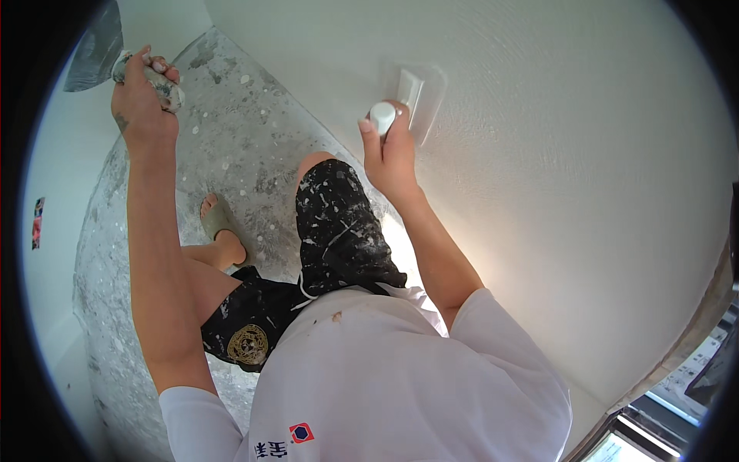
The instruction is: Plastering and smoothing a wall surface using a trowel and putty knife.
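— So where does your white round-handled tool (382, 117) sit right now?

— Pressed against the white textured wall (554, 169), touching the lower edge of the white rectangular wall plate (410, 91). Your right hand (390, 150) has its fingers clenched around the knob, thumb up along its side.

— And your left hand (138, 96)?

— Raised well apart from the wall, fingers closed on a plaster-caked handle (165, 86); above it a grey flat blade (96, 50) shows, which I take to be part of the same tool, though the join is hidden.

— Which step would you call this?

— You look to be finishing the wall surface around the plate. I'd judge the next move calls for light, even pressure along the plate's edge. Below you lies the spattered grey concrete floor (231, 138).
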The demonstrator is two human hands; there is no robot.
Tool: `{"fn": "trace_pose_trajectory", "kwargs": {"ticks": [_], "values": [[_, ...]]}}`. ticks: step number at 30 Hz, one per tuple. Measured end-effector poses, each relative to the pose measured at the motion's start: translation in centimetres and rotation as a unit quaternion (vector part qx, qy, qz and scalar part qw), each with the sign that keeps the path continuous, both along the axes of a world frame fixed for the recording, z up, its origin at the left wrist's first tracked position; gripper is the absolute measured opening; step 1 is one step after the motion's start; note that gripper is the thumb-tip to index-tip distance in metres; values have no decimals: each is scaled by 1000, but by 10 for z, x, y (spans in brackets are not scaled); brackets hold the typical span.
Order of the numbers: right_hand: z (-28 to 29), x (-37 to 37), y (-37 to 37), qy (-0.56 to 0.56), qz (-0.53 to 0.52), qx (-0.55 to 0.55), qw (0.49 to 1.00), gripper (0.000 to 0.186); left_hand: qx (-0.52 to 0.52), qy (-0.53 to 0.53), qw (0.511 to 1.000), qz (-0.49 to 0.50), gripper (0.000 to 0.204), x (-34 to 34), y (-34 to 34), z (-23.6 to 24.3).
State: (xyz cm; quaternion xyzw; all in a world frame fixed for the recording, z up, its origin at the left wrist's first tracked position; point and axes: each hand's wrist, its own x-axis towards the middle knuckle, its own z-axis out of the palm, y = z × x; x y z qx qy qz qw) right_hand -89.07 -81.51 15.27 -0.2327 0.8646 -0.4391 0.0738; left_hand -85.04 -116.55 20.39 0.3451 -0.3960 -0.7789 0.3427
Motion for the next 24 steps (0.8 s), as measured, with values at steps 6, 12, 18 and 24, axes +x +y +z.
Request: {"fn": "trace_pose_trajectory", "kwargs": {"ticks": [6, 12, 18, 24], "values": [[68, 62, 119, 56, -10, -129, 990, 29, -20, -21, 1000, 11, 12, 12, -3, -5], [87, 28, 58, -2, -29, -35, 999, 30, -17, -6, 1000, -8, 13, 10, 10, -7], [112, 74, 122, 71, -16, -48, 996, 27, 6, -13, 1000, -9, 14, 12, 25, -3], [185, 34, 67, 160, -9, -142, 977, 29, -3, 2, 1000, -11, 14, 11, 37, 2]]}}
